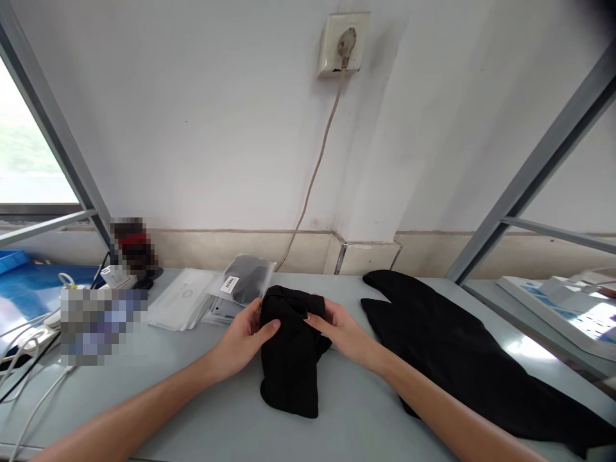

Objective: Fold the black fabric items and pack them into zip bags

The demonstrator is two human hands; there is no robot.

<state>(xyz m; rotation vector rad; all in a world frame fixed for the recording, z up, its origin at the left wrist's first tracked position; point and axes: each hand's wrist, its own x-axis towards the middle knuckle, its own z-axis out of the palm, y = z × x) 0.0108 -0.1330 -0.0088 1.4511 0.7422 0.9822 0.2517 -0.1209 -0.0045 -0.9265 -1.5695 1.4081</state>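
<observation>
Between left hand [244, 339] and right hand [347, 333], both gripping it, black cloth [289, 366] looks part-folded, lower end loose.

Site type: workshop, pkg.-stn. layout. Ref. features: plain gray worktop [206, 417] set against a painted wall [216, 128] w/ tiled skirting [240, 244]; gray metal frame [543, 163] rising at L and R sides. Elec. supply: surface-mtd. wall socket [330, 48], w/ cord [322, 147] routed down twd. rear edge of worktop. Matl. on worktop: stacked plastic sleeves [180, 298], a bagged item [250, 273] w/ barcode label [230, 284], and blk. cloth [443, 346] at R. Daylight: via window [31, 154], L. L-end equip. is partly pixelated; appears to incl. a pwr. strip [45, 335] among cables.
</observation>
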